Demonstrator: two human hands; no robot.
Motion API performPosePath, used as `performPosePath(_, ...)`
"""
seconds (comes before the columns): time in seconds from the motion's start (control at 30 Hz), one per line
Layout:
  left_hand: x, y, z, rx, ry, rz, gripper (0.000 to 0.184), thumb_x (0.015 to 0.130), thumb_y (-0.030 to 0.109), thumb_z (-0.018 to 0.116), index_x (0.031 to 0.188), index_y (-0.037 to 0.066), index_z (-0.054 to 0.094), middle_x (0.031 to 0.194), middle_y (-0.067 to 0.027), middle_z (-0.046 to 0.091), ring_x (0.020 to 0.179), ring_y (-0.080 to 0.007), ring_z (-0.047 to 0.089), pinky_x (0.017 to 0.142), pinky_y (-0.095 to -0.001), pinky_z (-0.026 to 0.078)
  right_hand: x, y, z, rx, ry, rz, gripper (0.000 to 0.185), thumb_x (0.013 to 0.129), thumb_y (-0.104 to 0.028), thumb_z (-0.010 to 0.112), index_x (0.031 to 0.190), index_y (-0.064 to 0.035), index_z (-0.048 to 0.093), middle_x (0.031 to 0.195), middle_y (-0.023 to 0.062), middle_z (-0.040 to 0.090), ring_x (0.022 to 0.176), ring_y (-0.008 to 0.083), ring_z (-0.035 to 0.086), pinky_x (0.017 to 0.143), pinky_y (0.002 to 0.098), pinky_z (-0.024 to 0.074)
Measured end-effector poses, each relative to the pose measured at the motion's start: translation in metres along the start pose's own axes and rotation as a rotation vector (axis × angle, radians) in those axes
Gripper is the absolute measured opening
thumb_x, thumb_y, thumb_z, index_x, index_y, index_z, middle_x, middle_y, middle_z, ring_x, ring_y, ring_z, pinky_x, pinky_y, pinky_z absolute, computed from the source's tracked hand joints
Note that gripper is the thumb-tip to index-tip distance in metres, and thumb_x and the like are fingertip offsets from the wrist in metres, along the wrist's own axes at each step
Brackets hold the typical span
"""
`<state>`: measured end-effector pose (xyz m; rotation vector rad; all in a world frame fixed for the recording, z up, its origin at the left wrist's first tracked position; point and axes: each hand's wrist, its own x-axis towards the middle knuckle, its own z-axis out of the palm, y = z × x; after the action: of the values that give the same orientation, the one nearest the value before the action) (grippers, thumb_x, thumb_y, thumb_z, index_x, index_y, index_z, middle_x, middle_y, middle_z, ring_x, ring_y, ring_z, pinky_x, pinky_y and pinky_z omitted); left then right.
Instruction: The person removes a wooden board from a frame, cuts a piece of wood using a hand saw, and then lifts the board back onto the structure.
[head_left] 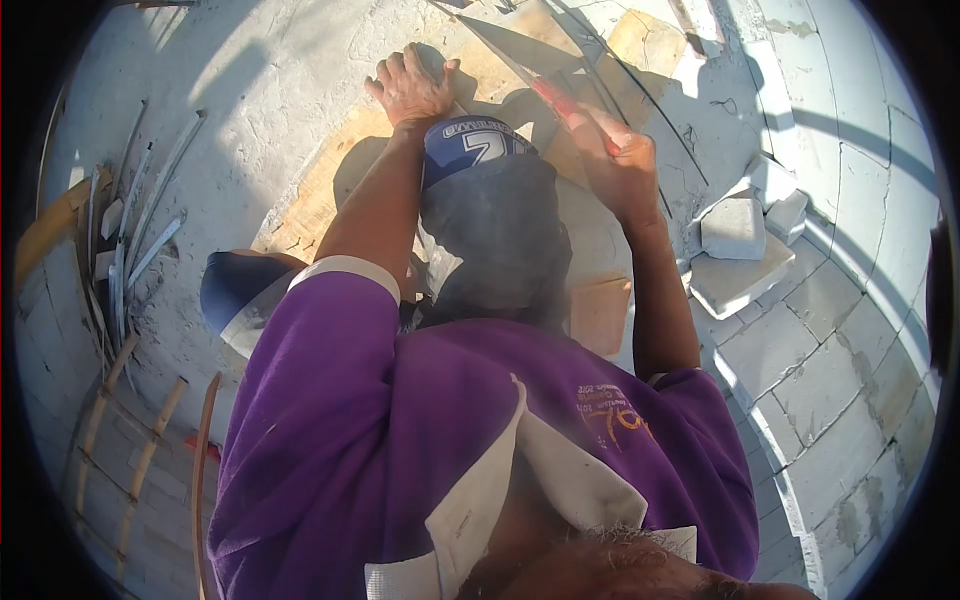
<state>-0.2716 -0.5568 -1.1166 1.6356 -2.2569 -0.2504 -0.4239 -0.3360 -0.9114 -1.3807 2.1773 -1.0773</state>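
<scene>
My right hand (pixel 620 160) is closed around the red handle (pixel 552 97) of a handsaw, whose long blade (pixel 495 47) runs away to the upper left. Flat on a pale yellowish board (pixel 305 205), my left hand (pixel 412 90) rests with its fingers spread, left of the saw. The board lies on the dusty floor and shows again, cracked, at its far end beyond the blade. My bent knee in dark blue cloth (pixel 470 155) covers the board's middle. Where the saw's teeth meet the board, if they do, cannot be made out.
Thin dark rods (pixel 650 95) lie to the right of the saw. Broken white blocks (pixel 735 228) are piled at right, near a block wall (pixel 830 330). Metal strips (pixel 140 215) and a wooden ladder-like frame (pixel 130 460) stand at left. A brownish block (pixel 600 312) sits by my right forearm.
</scene>
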Motion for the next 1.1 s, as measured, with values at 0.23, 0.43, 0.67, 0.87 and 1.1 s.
performPosePath(0.23, -0.002, 0.003, -0.001, -0.021, 0.054, 0.018, 0.074, 0.088, 0.064, 0.055, 0.135, 0.006, 0.054, 0.128, -0.0150, 0.058, 0.128, -0.0316, 0.045, 0.111, -0.0607, 0.022, -0.054, -0.027, -0.066, 0.107, 0.009, 0.144, 0.029, 0.099, -0.020, 0.065, 0.118, 0.0005, 0.072, 0.075, 0.0175, 0.069, 0.070, 0.0098, 0.065, 0.065, 0.0265, 0.0513)
performPosePath(0.43, -0.011, 0.004, -0.007, -0.015, 0.019, 0.014, 0.070, 0.089, 0.059, 0.058, 0.135, 0.007, 0.054, 0.129, -0.0139, 0.057, 0.129, -0.0304, 0.045, 0.109, -0.0592, 0.023, -0.027, -0.022, -0.047, 0.012, -0.001, 0.164, 0.030, 0.096, -0.022, 0.068, 0.116, 0.0008, 0.072, 0.069, 0.0160, 0.064, 0.060, 0.0110, 0.058, 0.059, 0.0291, 0.0474)
performPosePath(0.67, 0.001, 0.003, 0.005, 0.020, 0.116, 0.002, 0.067, 0.089, 0.056, 0.058, 0.135, 0.007, 0.053, 0.129, -0.0127, 0.057, 0.129, -0.0309, 0.046, 0.110, -0.0618, 0.024, -0.028, -0.020, -0.060, -0.022, 0.053, 0.107, 0.032, 0.095, -0.024, 0.067, 0.115, 0.0000, 0.072, 0.072, 0.0181, 0.065, 0.060, 0.0130, 0.060, 0.061, 0.0308, 0.0494)
performPosePath(0.87, -0.009, 0.006, 0.000, -0.053, 0.112, 0.019, 0.073, 0.087, 0.060, 0.059, 0.138, 0.008, 0.053, 0.133, -0.0141, 0.057, 0.132, -0.0312, 0.045, 0.112, -0.0608, 0.022, -0.066, -0.030, -0.061, -0.128, -0.041, 0.019, 0.031, 0.096, -0.021, 0.068, 0.116, 0.0018, 0.072, 0.070, 0.0178, 0.065, 0.060, 0.0128, 0.061, 0.061, 0.0302, 0.0501)
performPosePath(1.1, -0.033, 0.006, 0.003, -0.092, 0.024, 0.024, 0.076, 0.085, 0.060, 0.062, 0.140, 0.008, 0.052, 0.139, -0.0152, 0.055, 0.137, -0.0328, 0.042, 0.115, -0.0636, 0.018, -0.050, -0.012, -0.053, -0.012, -0.017, 0.158, 0.033, 0.097, -0.025, 0.066, 0.117, 0.0006, 0.072, 0.080, 0.0166, 0.072, 0.072, 0.0106, 0.063, 0.068, 0.0284, 0.0518)
